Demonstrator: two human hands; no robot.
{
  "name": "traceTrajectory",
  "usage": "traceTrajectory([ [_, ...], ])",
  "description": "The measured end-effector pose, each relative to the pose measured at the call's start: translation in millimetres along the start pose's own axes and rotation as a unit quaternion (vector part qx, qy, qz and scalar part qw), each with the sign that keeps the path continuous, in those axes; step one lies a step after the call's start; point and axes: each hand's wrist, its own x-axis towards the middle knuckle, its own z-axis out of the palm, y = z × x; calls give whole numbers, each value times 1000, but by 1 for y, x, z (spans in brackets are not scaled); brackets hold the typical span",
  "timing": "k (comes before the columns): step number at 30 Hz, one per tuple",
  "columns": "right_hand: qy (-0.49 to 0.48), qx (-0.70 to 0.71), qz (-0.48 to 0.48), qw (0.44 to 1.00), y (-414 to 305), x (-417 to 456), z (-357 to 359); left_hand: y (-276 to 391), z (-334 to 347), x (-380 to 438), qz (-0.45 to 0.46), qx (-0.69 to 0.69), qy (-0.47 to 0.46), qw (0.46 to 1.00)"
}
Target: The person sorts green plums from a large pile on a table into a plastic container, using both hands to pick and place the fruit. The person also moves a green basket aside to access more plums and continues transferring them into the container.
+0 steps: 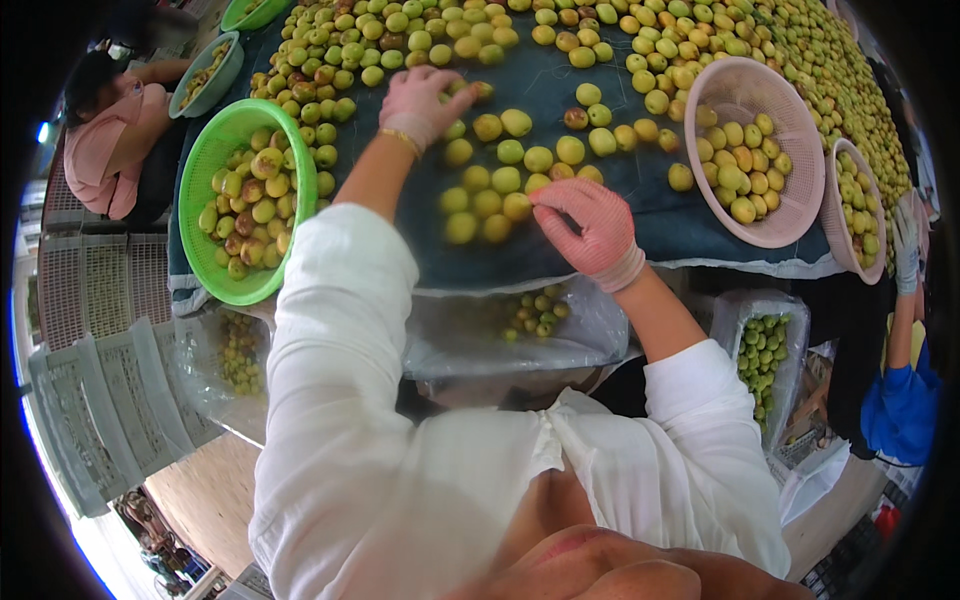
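Note:
My left hand (418, 105), in a thin pale glove, reaches over the dark blue cloth (420, 255) on the table. Its thumb and fingers close around a green-yellow jujube (453, 88), partly hidden by the hand. My right hand (592, 229) wears a pinkish ribbed glove. Its fingertips touch a yellow jujube (517, 207) at the right edge of a loose cluster of jujubes (487, 202). Whether they grip it, I cannot tell. Between the two hands lie more jujubes, some with brown patches.
A green plastic basket (192, 195) with jujubes stands left; a pink basket (806, 165) and a smaller one (831, 199) stand right. Heaped jujubes (817, 82) cover the far side. Plastic-lined crates (450, 360) sit below the front edge. Other people (112, 150) are at both sides.

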Motion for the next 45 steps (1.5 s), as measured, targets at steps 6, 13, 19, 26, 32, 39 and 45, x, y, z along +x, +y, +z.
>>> traceTrajectory([
  [6,-14,38,33,999,2,-3,0,17,-7,-109,192,-36,0,981],
  [13,24,-37,110,993,29,1,-1,-2,-54,-215,7,-133,65,989],
  [19,-166,-236,-12,958,8,-5,16,-11,-51,-230,-37,-106,-77,991],
  [26,-133,-114,46,984,13,15,1,-8,-66,-222,3,-48,-144,988],
  [32,-141,-171,48,974,49,90,7,-5,-72,-213,5,-19,-198,980],
  [39,-423,-260,58,866,28,109,104,-8,-75,-210,10,-15,-224,974],
  [45,-371,-184,12,910,34,127,122,-9,-80,-214,11,-2,-224,974],
])
